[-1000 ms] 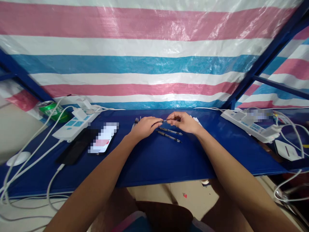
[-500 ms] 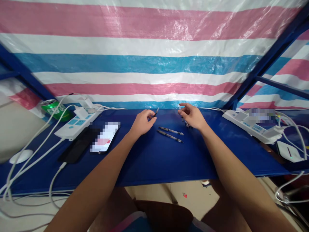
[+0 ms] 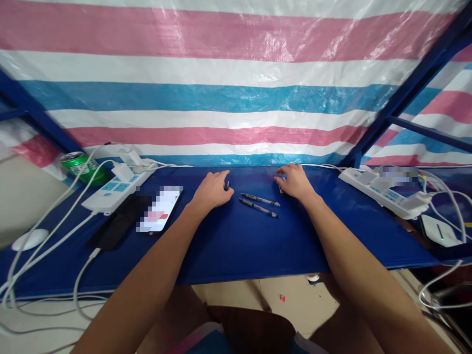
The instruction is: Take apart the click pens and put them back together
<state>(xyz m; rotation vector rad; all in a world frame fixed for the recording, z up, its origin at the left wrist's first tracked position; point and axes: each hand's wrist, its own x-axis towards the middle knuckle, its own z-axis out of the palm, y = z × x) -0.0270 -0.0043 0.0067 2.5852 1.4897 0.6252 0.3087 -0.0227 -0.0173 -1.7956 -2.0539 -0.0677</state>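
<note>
My left hand (image 3: pixel 213 191) rests low over the blue desk (image 3: pixel 250 246), its thumb and index finger apart. A dark pen (image 3: pixel 227 186) shows in the gap beside the thumb, mostly hidden by the hand. Over on the right, my right hand (image 3: pixel 294 182) curves above the desk with fingers parted. Just under its thumb lies part of another pen (image 3: pixel 280 188); the hand covers the rest. Between the hands two clear-barrelled pens with dark grips lie side by side, an upper pen (image 3: pixel 260 199) and a lower pen (image 3: pixel 259 208), both slanting down to the right.
Left of my hands are a lit phone (image 3: pixel 167 209), a black phone (image 3: pixel 118 223), a white power strip (image 3: pixel 110 194) and a green can (image 3: pixel 86 169). Another power strip (image 3: pixel 387 194) and a white device (image 3: pixel 440 231) sit at right. Striped sheeting (image 3: pixel 236 98) hangs behind.
My left hand has moved slightly left and down; its pinch on the pen has opened and the pen is lower. My right hand has lowered, its fingers now nearer the desk.
</note>
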